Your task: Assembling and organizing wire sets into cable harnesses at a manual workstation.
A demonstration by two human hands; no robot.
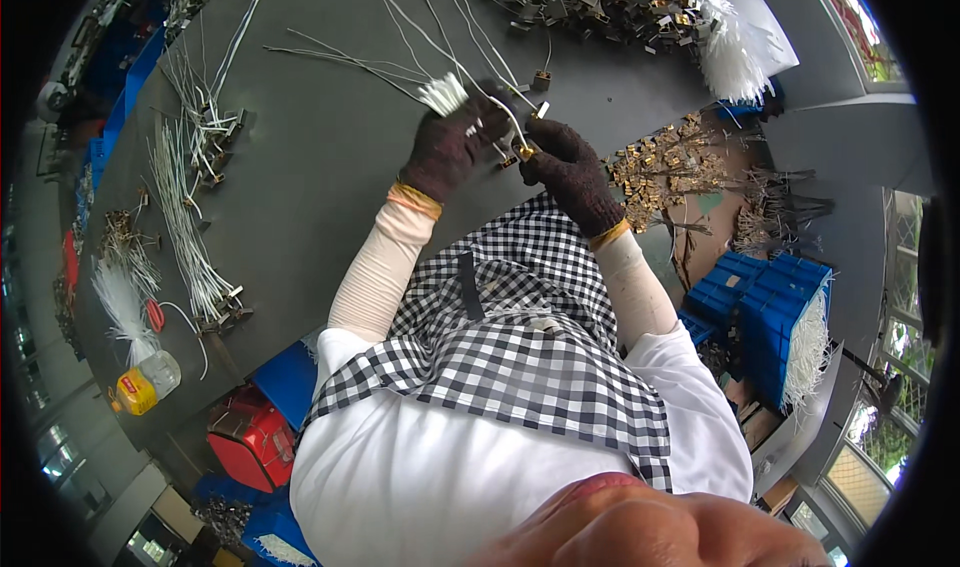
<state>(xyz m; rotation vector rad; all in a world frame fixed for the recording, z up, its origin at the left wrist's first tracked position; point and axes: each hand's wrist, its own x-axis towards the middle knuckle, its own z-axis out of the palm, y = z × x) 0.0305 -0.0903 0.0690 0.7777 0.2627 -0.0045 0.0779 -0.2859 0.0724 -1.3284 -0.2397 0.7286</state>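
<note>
Wires in left hand — connector, right hand

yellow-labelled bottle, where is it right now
In the head view, the bottle is at the lower left, near an edge of the dark table, just below the white strands and above-left of the red box.

Left hand curled, right hand pinching

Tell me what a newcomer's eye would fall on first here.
Probably the black-and-white checked apron in the middle. Just above it, the dark-gloved left hand grips a bunch of white tube-like pieces, and the right hand, gloved too, pinches a small brass-coloured part. Blue crates stand out at the right.
</note>
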